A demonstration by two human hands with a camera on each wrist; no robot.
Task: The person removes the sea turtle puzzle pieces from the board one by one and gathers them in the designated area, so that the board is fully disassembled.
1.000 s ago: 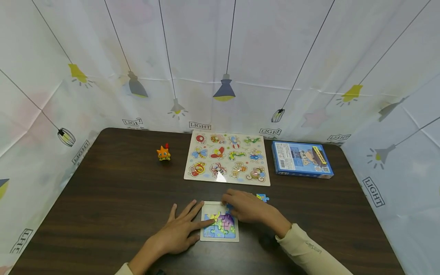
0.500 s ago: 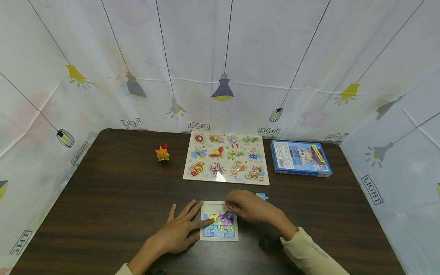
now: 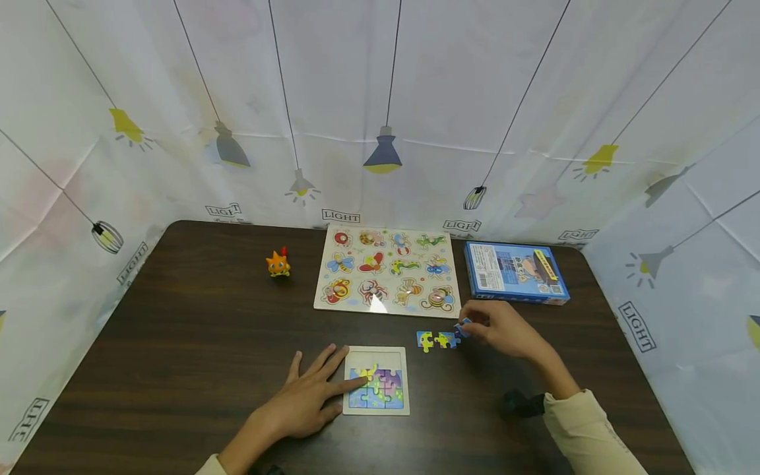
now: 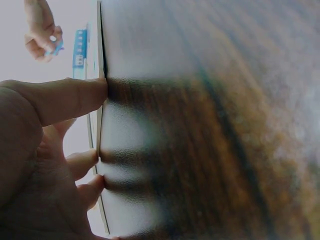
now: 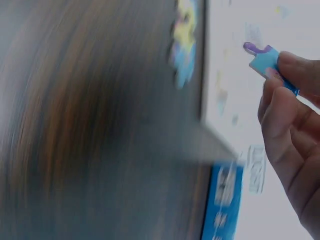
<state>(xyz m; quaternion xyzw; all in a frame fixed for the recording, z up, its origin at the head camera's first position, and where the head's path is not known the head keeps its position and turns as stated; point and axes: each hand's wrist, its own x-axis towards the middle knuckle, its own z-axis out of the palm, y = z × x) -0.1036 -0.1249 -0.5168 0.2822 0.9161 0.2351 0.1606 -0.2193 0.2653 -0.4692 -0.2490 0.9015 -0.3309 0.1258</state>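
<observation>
My left hand (image 3: pixel 309 399) lies with fingers spread at the left side of a small framed jigsaw puzzle (image 3: pixel 377 412), its index finger reaching onto the fitted pieces. Blue, yellow and purple pieces fill the lower part of the frame; its upper part shows bare backing. Between thumb and fingers my right hand (image 3: pixel 505 328) pinches a blue and purple puzzle piece (image 5: pixel 267 62), raised off the table in the right wrist view. Just left of that hand, two loose puzzle pieces, a yellow and blue one (image 3: pixel 424 340) and another (image 3: pixel 446 340), lie on the table.
Behind the puzzle lies a large insect-picture board (image 3: pixel 388 270). A blue box (image 3: pixel 516 272) stands to its right, close behind my right hand. An orange toy figure (image 3: pixel 278 264) stands at the back left of the dark table (image 3: pixel 196 343). A printed curtain closes off the back.
My right hand has drawn away from the puzzle frame, up and to the right, carrying the blue and purple puzzle piece. The loose pieces now show fully. My left hand has stayed in place.
</observation>
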